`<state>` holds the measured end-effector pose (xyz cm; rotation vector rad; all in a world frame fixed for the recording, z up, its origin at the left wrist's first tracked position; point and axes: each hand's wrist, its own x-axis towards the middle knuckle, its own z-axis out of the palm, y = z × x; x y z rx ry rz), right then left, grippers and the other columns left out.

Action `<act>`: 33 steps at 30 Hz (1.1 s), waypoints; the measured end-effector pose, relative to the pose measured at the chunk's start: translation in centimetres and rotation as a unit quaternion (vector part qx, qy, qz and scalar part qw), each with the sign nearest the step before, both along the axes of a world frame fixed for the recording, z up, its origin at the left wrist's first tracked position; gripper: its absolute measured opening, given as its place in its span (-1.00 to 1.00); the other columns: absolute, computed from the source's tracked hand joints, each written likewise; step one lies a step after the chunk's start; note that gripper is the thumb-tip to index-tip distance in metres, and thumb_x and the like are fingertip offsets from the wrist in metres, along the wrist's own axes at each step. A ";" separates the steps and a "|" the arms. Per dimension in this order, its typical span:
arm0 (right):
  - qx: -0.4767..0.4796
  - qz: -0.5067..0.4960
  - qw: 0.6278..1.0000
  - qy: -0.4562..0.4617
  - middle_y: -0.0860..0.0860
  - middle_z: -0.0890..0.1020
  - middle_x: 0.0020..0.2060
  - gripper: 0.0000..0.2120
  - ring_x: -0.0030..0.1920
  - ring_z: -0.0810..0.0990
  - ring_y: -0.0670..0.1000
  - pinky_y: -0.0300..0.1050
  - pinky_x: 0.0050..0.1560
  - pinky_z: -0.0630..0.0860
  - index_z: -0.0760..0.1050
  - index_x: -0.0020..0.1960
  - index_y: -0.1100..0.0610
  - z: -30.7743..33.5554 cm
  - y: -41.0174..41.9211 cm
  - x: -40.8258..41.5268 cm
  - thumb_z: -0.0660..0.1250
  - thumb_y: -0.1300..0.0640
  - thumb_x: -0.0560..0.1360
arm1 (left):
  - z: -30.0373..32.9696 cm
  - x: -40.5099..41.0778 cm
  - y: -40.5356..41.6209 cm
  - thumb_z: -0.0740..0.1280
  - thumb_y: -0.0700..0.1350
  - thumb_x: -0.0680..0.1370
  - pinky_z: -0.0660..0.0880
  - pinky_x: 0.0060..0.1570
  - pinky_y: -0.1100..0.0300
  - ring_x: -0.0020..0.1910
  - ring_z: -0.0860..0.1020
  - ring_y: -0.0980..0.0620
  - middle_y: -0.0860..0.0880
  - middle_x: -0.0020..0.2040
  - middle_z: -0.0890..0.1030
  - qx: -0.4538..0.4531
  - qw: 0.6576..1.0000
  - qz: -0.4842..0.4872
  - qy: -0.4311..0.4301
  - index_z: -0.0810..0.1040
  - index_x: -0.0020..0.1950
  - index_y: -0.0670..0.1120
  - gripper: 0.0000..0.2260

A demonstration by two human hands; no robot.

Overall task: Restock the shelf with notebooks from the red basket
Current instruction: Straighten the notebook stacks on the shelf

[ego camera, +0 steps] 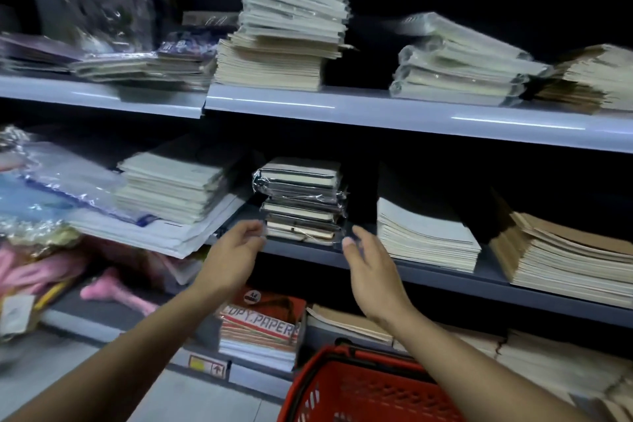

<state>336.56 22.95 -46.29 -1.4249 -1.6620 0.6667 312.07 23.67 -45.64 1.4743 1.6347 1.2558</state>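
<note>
Both hands up at the middle shelf now, either side of the wrapped notebooks. Left hand at the stack's left foot, fingers loosely spread and holding nothing; right hand at its right foot, fingers straight, also bare. Looks like squaring up the pile. Best done with flat palms pressing in evenly from both sides, low down, since the slick wrap could let the top books slide. The basket waits directly below the stack.

A red basket with a lattice pattern is seen; grey shelves, brown paper, a pink toy.
</note>
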 end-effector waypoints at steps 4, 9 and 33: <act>-0.006 -0.023 0.988 0.153 -0.18 0.31 0.56 -0.47 0.58 0.23 -0.12 -0.12 0.55 0.15 0.22 0.65 -0.08 -0.4 4.2 -1.2 0.07 -0.21 0.72 | 0.5 -1.4 4.8 0.29 0.04 0.59 0.39 0.43 -0.07 0.29 0.55 0.05 0.14 0.21 0.64 0.002 0.994 0.029 -0.104 0.62 0.16 0.22 -0.80; -0.023 -0.032 0.946 0.322 -0.23 0.27 0.58 -0.47 0.60 0.19 -0.14 -0.03 0.63 0.09 0.15 0.67 -0.11 -0.4 9.1 -2.2 0.04 -0.21 0.73 | 1.6 -0.5 9.6 0.11 0.04 0.72 0.32 0.32 0.11 0.16 0.51 0.31 0.33 0.08 0.61 0.013 0.965 -0.046 -0.259 0.56 0.14 0.25 -0.77; 0.047 0.061 0.928 0.366 0.04 0.47 0.52 -0.15 0.57 0.36 0.05 0.21 0.62 0.17 0.37 0.59 0.07 -1.9 15.7 -4.6 0.17 -0.50 0.54 | 1.7 0.7 17.1 0.26 0.34 0.56 0.51 0.31 -0.19 0.16 0.68 -0.21 -0.20 0.10 0.72 0.037 0.919 -0.091 -0.382 0.67 0.28 -0.08 -0.43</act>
